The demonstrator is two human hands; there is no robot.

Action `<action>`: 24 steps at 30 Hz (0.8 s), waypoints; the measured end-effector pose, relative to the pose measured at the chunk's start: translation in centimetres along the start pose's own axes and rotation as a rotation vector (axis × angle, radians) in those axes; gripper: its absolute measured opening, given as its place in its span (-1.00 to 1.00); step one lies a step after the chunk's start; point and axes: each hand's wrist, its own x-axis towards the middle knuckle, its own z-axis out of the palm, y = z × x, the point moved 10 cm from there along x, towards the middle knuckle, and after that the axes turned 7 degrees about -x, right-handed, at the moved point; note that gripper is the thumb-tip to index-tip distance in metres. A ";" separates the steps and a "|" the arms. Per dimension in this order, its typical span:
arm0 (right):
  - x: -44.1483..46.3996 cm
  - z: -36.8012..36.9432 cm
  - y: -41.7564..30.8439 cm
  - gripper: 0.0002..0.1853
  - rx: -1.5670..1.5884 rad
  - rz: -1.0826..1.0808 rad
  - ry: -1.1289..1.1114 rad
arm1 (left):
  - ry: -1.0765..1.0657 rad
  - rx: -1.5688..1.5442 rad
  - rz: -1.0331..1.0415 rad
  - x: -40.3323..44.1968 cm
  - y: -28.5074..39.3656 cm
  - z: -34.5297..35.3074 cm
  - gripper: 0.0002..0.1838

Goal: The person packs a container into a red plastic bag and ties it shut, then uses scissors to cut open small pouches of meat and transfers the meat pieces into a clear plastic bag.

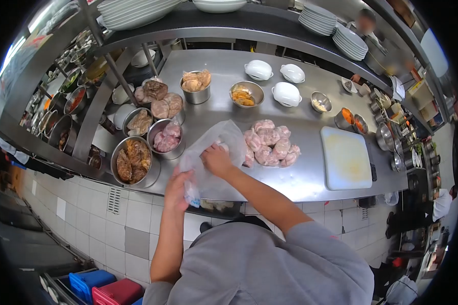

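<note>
A clear plastic bag (pixel 203 140) lies near the front edge of the steel table (pixel 300 180). My left hand (pixel 177 189) is closed on its open end, at the table's edge. My right hand (pixel 218 158) reaches into or over the bag, with its fingers partly hidden by the plastic; something pale lies beside them. Just right of the bag sits a pile of bagged raw meat (pixel 272 145). A steel pot with pink meat bags (pixel 167 137) stands to its left, next to a larger pot of browned, marinated meat (pixel 134 161).
A white cutting board (pixel 345 157) lies at the right. White lidded dishes (pixel 286 94) and steel bowls (pixel 247 95) stand further back. Above runs a shelf with stacked plates (pixel 318 21). Other people (pixel 442 203) are at the right and the back.
</note>
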 end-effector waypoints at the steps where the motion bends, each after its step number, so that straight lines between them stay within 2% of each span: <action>1: 0.0 -1.7 0.6 -0.77 0.001 -0.009 0.002 | 0.023 -0.021 0.087 0.0 1.6 0.3 -0.49; 3: -1.4 -2.0 4.3 -0.76 0.516 0.150 -0.346 | 0.050 -0.050 0.188 -0.8 3.4 1.3 -0.46; 5: -2.9 -7.2 11.8 -0.64 0.342 0.359 0.030 | 0.141 -0.044 0.256 -1.9 4.1 1.6 -0.39; 7: -3.6 -10.1 16.2 -0.59 -0.049 0.408 0.088 | 0.101 -0.040 0.207 -2.2 2.7 0.9 -0.34; 8: -4.6 -9.3 16.9 -0.59 -0.038 0.410 0.084 | 0.052 -0.035 0.159 -2.3 1.7 0.4 -0.29; 10: -4.6 -6.4 17.0 -0.48 -0.366 0.318 0.024 | 0.003 -0.039 0.146 -1.3 0.6 -2.4 -0.30; 11: -5.0 -3.6 17.4 -0.42 -0.404 0.248 0.124 | -0.053 -0.053 0.126 -1.0 0.3 -2.7 -0.30; 12: -4.9 -3.5 16.9 -0.42 -0.397 0.240 0.124 | -0.046 -0.053 0.133 -1.2 0.7 -2.4 -0.30; 14: -5.2 -1.0 16.7 -0.38 -0.068 0.329 -0.186 | 0.011 -0.065 0.108 -1.6 1.0 -1.3 -0.35; 15: -5.3 -1.6 16.0 -0.38 -0.062 0.322 -0.189 | 0.018 -0.066 0.113 -1.8 1.1 -1.1 -0.35; 17: -6.1 -1.6 16.2 -0.33 0.135 0.474 -0.227 | 0.066 0.002 0.098 -2.1 1.1 -1.1 -0.41; 21: -6.2 0.8 18.2 -0.33 0.197 0.346 -0.178 | 0.115 -0.042 0.129 -3.3 0.9 -0.9 -0.45; 23: -7.3 2.8 21.0 -0.38 0.605 0.549 -0.121 | 0.174 -0.061 0.159 -3.8 1.1 -1.7 -0.48; 24: -7.5 2.9 21.4 -0.38 0.608 0.530 -0.136 | 0.189 -0.072 0.173 -4.0 1.3 -2.2 -0.48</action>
